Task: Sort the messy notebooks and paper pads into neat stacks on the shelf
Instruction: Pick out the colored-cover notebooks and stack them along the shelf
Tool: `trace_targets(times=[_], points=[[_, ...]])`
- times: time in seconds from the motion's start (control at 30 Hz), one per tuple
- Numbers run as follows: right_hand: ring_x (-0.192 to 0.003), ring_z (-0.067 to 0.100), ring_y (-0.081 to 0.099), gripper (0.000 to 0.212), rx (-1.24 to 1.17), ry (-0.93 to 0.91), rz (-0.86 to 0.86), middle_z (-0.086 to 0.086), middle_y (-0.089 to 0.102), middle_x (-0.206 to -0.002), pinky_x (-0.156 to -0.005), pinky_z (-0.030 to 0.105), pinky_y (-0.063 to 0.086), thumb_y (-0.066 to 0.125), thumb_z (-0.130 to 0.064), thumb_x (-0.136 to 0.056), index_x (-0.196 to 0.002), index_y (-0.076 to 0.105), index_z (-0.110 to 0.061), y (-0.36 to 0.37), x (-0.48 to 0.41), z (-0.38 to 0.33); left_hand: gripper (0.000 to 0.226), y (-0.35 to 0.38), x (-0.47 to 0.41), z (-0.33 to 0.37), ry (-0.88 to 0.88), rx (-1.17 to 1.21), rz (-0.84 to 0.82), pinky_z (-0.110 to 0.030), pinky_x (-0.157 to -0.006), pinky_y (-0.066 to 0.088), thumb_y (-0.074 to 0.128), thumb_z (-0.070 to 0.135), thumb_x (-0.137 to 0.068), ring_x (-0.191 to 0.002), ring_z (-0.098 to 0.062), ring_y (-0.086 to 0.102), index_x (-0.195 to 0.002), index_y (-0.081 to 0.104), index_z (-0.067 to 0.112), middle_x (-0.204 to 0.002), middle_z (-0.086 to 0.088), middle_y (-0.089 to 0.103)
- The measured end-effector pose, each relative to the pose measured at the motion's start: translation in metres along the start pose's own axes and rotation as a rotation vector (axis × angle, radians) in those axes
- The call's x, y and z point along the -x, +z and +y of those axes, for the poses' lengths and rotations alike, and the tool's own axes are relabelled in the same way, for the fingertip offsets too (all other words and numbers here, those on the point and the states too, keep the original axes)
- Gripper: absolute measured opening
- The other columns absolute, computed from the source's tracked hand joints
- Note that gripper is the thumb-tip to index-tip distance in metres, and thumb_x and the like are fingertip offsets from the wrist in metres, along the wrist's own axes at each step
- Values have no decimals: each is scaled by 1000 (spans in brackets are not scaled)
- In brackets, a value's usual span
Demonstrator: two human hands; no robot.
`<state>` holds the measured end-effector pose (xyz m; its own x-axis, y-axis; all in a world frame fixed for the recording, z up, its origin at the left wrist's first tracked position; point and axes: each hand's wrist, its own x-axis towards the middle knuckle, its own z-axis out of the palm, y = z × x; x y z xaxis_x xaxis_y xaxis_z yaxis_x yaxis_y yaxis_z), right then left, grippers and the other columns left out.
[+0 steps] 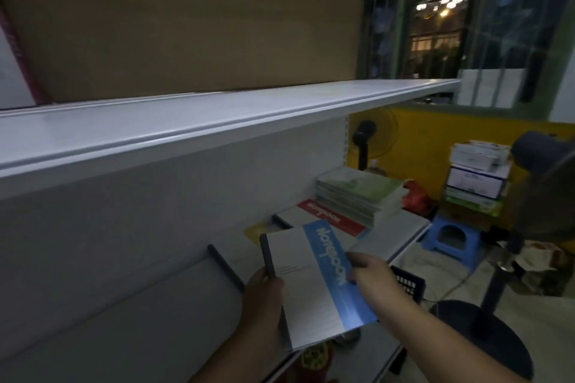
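Dim white metal shelving fills the left of the scene, and a dark barred window and a yellow wall are seen far to the right. Above the lower shelf board (pixel 404 225), a thin, dark-spined blue-and-white notebook (pixel 311 286) is held up at a tilt, clear of the surface. Its spine edge is clasped by the left hand (pixel 264 298), thumb on the cover, and its blue right edge is held by the right hand (pixel 373 274), whose fingers are curled over it. Farther along the board a flat red-and-white notebook (pixel 329 218) is laid, with a yellow card or pad (pixel 256 232) just to its left, and beyond them a tall stack of green paper notebooks (pixel 357 193) is squared up at the far end. The sorting step is judged to be under way, with one notebook picked up and not yet placed. A matching pile is called for next, probably on or beside the red-and-white one, with spines lined up. Headroom is limited by the broad white upper shelf (pixel 217 121), on which a brown cardboard box (pixel 186 19) is stood. The board's right edge is unguarded, and below it a black plastic basket (pixel 407 283) and a blue plastic stool (pixel 448 236) are seen. Free board is seen near the hands.
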<state>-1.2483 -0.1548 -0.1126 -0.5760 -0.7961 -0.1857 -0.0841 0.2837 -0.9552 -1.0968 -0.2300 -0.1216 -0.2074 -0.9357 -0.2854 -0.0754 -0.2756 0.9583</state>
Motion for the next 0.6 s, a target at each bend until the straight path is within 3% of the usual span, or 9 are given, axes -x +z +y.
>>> trace_targets(times=[0.07,0.13,0.23,0.33,0.4,0.47,0.5,0.53,0.6], points=[[-93,24,60,37,83,-23,-45,10,65,-110,-88,39,51,46,9,-88,-119,62,-5,-2,-22,-3,23,1,-9,-1,-12,6,57,-37,-81,47,45,-4,-91,-83,-26,58,-97,54,16,-90,-6,61],[-96,25,60,34,179,-37,-113,10,64,-118,-94,43,50,48,5,-89,-117,63,-6,4,-40,-6,23,-5,-18,-1,-14,-13,122,-42,-84,51,50,-5,-88,-88,-30,60,-102,53,13,-96,-11,62],[-99,23,58,34,357,-113,-173,11,61,-124,-90,33,49,45,-1,-93,-122,61,-5,23,-62,-13,20,-17,-33,3,56,-94,200,-35,-68,52,54,-5,-86,-81,-28,61,-102,57,8,-90,-11,63],[-123,24,49,41,472,-183,-179,9,50,-139,-101,28,39,47,-3,-93,-133,50,-8,44,-87,-18,12,-31,-43,6,128,-210,259,-24,-61,42,56,0,-87,-73,-17,57,-84,59,11,-80,-3,59],[-122,23,50,37,472,-204,-172,8,52,-135,-99,25,39,47,-4,-93,-130,53,-9,57,-100,-21,9,-38,-54,-2,155,-304,296,-28,-67,43,57,6,-88,-84,-29,62,-84,63,2,-87,-13,64],[-94,14,58,23,520,-254,-174,2,59,-104,-77,12,40,44,-4,-94,-100,63,-16,71,-107,-17,14,-42,-63,-12,191,-506,353,-32,-78,45,56,15,-91,-100,-32,59,-93,64,3,-104,-17,61],[-79,8,54,26,577,-287,-169,-2,56,-89,-64,11,36,42,-4,-93,-82,59,-21,77,-106,-14,19,-43,-66,-17,214,-620,385,-32,-82,44,53,20,-93,-104,-29,56,-103,63,7,-112,-14,57],[-75,8,52,27,609,-335,-150,-2,55,-85,-62,11,36,40,-6,-92,-78,58,-20,84,-108,-7,25,-43,-67,-22,229,-679,410,-30,-85,43,50,24,-95,-106,-25,55,-113,61,11,-118,-10,55],[-100,18,59,31,636,-418,-117,6,61,-110,-87,20,41,39,-13,-90,-102,67,-8,94,-110,9,31,-44,-70,-27,243,-682,423,-24,-83,40,46,28,-97,-106,-19,56,-125,56,17,-123,-3,54]])
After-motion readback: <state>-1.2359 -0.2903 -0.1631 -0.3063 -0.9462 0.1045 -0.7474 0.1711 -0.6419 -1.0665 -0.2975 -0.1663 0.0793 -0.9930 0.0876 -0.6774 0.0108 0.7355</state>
